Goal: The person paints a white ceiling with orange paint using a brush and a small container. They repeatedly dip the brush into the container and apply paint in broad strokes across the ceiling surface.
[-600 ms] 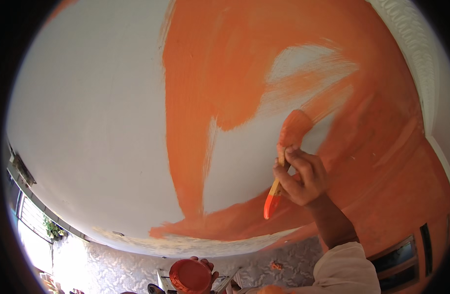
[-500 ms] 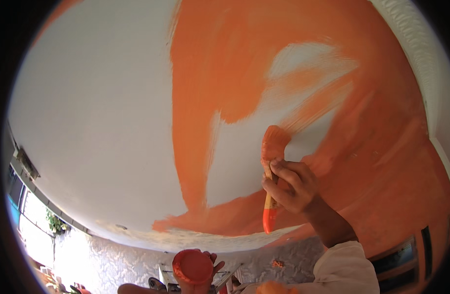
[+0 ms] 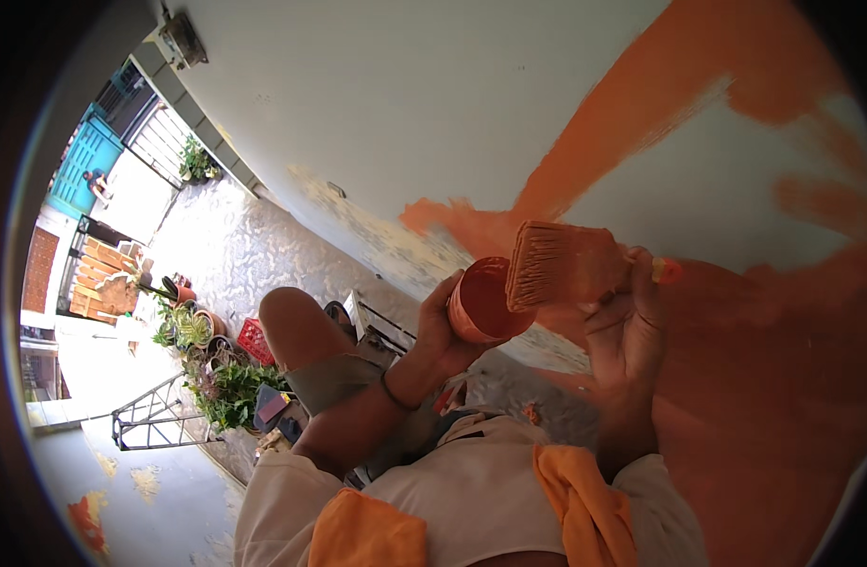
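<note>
Your left hand [image 3: 438,333] grips a reddish-orange paint cup [image 3: 491,300], its open mouth in view. Your right hand [image 3: 626,331] grasps a wide paintbrush [image 3: 567,265], handle end poking out past your fingers, coated bristles overlapping the cup's rim; whether they touch, you cannot tell from here. Behind, the wall [image 3: 405,104] runs orange at right, pale grey at left. Farther left: red crate [image 3: 255,342], potted plants [image 3: 230,389].

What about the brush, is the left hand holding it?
No, the right hand holds the brush, while the left hand holds the paint cup.
</note>
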Tool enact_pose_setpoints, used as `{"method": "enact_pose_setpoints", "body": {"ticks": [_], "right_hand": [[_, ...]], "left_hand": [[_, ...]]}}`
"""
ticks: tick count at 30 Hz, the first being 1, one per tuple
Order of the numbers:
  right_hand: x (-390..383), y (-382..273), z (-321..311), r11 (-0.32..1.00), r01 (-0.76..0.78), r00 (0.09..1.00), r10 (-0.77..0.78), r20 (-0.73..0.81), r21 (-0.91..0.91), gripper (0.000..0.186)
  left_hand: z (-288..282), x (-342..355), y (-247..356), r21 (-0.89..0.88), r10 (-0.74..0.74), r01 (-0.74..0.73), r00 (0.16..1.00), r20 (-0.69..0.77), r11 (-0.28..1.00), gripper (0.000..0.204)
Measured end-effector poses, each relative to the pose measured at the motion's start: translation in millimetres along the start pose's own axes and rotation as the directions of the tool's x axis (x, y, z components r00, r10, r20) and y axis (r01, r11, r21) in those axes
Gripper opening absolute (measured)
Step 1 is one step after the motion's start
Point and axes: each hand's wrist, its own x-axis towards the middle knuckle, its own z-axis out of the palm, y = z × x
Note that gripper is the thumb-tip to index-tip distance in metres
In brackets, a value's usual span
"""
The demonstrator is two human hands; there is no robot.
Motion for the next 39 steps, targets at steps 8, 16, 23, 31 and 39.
{"method": "enact_pose_setpoints", "body": {"ticks": [8, 16, 23, 31, 39], "right_hand": [[-8, 15, 12, 0.992, -0.126, 0.992, 0.126, -0.02, -0.019, 0.019], [-19, 28, -1, 0.967, -0.056, 0.991, 0.023, -0.133, -0.248, 0.017], [-33, 40, -5, 0.947, -0.144, 0.978, 0.092, -0.186, -0.288, 0.018], [-35, 33, -43, 0.982, -0.115, 0.993, 0.117, 0.004, -0.152, 0.049], [-14, -175, -57, -0.17, 0.615, 0.3, -0.852, 0.428, -0.77, 0.012]], "left_hand": [[-8, 16, 0, 0.069, 0.058, -0.061, 0.997, 0.052, 0.996, 0.064], [-13, 19, 3, -0.032, 0.077, -0.074, 0.992, 0.104, 0.997, 0.063], [-27, 17, 2, -0.008, 0.04, -0.039, 0.982, 0.185, 0.999, 0.062], [1, 8, 3, 0.693, 0.224, -0.434, 0.899, 0.377, 0.575, 0.053], [-58, 24, -3, -0.076, -0.001, 0.011, 0.992, 0.129, 0.997, 0.052]]}}
